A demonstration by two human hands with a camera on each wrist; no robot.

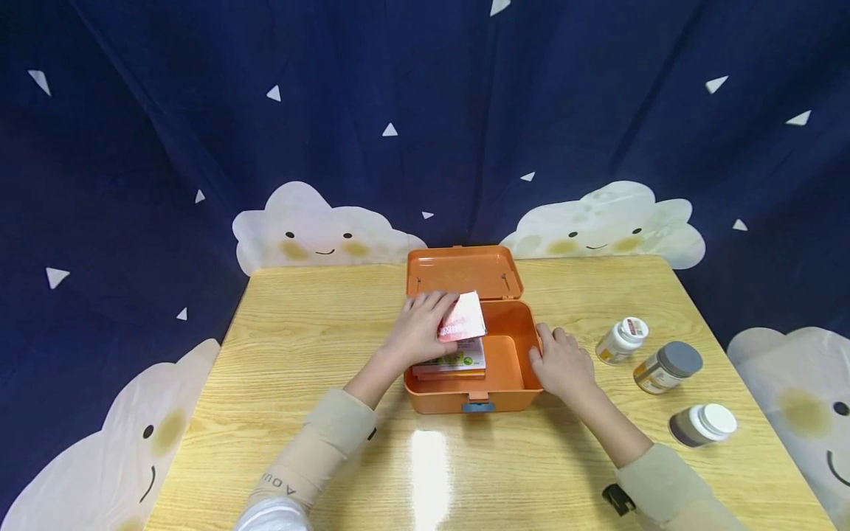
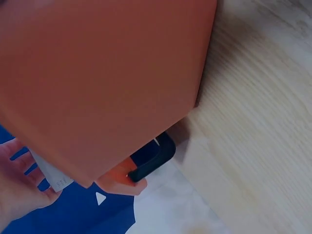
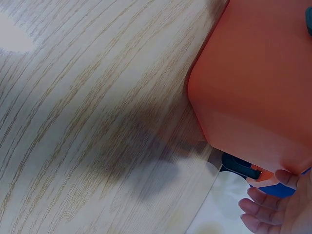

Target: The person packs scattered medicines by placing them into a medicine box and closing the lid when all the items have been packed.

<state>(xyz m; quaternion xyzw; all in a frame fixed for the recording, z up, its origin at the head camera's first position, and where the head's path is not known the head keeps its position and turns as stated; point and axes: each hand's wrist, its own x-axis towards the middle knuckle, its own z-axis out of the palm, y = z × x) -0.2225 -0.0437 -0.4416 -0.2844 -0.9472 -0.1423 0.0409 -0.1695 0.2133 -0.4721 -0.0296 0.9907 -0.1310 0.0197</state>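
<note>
At the frame's centre, the left hand (image 1: pixel 417 330) grips a pink-and-white carton (image 1: pixel 465 318) above an open orange box (image 1: pixel 432 403); at centre right, the right hand (image 1: pixel 566 363), fingers loosely spread, apparently touches its side.

Navy cloth (image 1: pixel 451 74) with white triangles (image 1: pixel 389 130) and smiling clouds (image 1: pixel 308 214) hangs behind a wood-grain table (image 1: pixel 299 324) showing a bright glare (image 1: pixel 429 479).

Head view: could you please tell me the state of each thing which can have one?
Orange plastic box: open, partly filled
Orange plastic lid: swung back
Flat pink-and-white carton: held in the left grip
White carton with green print: lying inside the box
Right grip: at the box's right side
Small white bottle: upright, capped
Round grey-lidded jar: upright, closed
Dark-and-white bottle: upright, capped
</note>
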